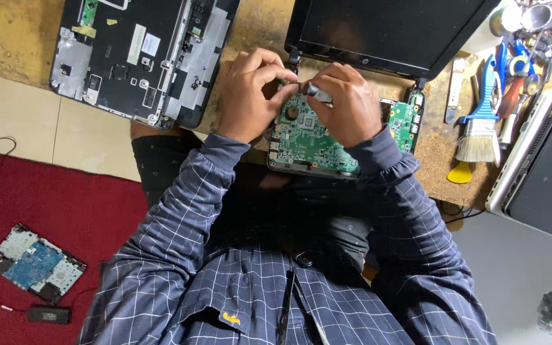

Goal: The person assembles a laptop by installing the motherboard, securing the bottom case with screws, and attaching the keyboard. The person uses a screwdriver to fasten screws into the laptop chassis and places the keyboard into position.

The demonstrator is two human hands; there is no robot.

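Observation:
An opened small laptop with a green circuit board (306, 137) lies at the near edge of the wooden worktable (263, 25), its black lid (384, 32) tilted back. My right hand (346, 102) grips a dark-handled tool with a silvery end (319, 93) over the board's upper part. My left hand (247, 96) rests on the board's left edge, fingers curled at the hinge corner near the tool tip. What the tip touches is hidden by my fingers.
A black laptop bottom case (142, 57) lies upside down at the left. A blue-handled brush (480, 128), a yellow pry pick (460, 174) and several hand tools sit at the right beside another closed laptop (544, 166). A blue circuit board (36, 263) lies on the red carpet.

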